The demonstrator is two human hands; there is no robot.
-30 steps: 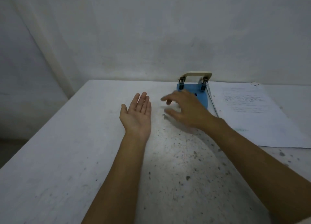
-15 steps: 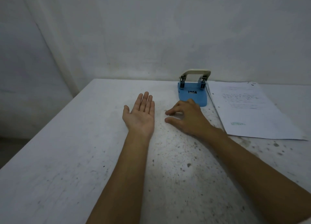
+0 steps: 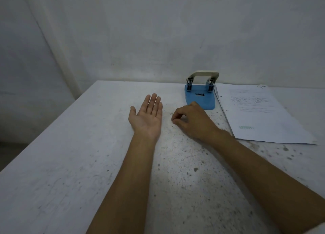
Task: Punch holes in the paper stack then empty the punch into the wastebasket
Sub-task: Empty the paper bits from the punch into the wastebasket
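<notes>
A blue hole punch (image 3: 200,98) with a cream lever stands at the back of the table, its lever up. To its right lies the paper stack (image 3: 262,116), printed side up, with two small holes along its left edge. My left hand (image 3: 147,116) rests palm up on the table, fingers straight and together, holding nothing. My right hand (image 3: 191,121) is just in front of the punch, its fingertips pinched together on the tabletop. Whatever lies between those fingertips is too small to see. No wastebasket is in view.
The white table (image 3: 70,163) is speckled with dark spots and small bits near my right hand. A bare wall (image 3: 158,31) runs close behind the punch and paper. The table's left edge drops off to the floor.
My right hand has come down onto the table and its fingers have curled from spread into a pinch. The left hand has stayed palm up.
</notes>
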